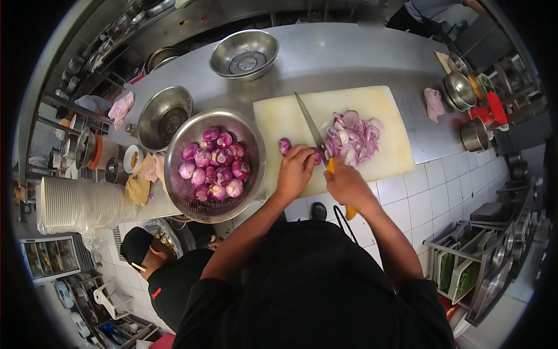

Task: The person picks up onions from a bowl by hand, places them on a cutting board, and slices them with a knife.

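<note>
My right hand (347, 185) is closed around the yellow handle of a long kitchen knife (309, 120), whose blade points away from me over the white cutting board (389, 116). With bent fingers, my left hand (296, 168) holds a purple onion (317, 156) against the board, just left of the blade. Another peeled onion (284, 146) lies on the board beyond that hand. Right of the knife is a loose pile of sliced onion (353, 138). A large perforated colander (174, 157) with several whole peeled onions (216, 163) stands to the left of the board.
Two steel bowls, one behind the colander (152, 119) and one farther back (244, 55), stand on the steel table (325, 52). A pink cloth (433, 104) lies at right. Stacked white containers (81, 200) are at left. A person in black (174, 279) is low beside me on the left.
</note>
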`<state>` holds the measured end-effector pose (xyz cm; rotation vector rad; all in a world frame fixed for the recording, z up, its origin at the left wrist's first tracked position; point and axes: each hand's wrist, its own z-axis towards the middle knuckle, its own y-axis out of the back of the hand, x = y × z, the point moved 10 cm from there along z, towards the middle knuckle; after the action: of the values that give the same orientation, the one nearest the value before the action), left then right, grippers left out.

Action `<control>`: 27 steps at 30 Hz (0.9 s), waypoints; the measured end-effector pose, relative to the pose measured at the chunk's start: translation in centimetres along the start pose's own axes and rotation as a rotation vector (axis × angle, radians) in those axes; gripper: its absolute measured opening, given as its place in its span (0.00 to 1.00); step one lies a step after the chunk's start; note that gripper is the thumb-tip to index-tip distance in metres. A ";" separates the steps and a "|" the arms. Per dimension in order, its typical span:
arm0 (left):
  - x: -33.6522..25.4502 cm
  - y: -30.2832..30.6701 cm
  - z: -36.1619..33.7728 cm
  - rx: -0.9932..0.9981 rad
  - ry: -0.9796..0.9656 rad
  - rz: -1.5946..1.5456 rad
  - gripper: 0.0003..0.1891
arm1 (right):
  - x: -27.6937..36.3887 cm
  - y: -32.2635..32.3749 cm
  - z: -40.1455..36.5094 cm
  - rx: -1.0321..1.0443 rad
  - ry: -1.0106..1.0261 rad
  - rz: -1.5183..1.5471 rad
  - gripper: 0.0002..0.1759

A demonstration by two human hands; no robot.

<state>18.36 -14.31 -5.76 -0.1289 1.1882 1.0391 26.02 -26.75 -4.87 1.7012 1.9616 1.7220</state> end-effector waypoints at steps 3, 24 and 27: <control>0.1 -0.2 0.0 -0.004 0.006 -0.003 0.07 | -0.6 -1.1 1.0 -0.072 0.043 -0.017 0.18; 0.3 0.0 0.1 -0.013 0.013 -0.008 0.06 | 0.6 0.5 0.4 -0.068 0.097 -0.047 0.18; 0.1 0.0 0.0 -0.023 0.001 -0.006 0.06 | -0.7 -2.2 1.4 -0.277 0.258 -0.174 0.17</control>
<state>18.35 -14.25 -5.85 -0.1513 1.1763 1.0481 25.71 -25.81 -7.41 1.2359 1.7886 2.1134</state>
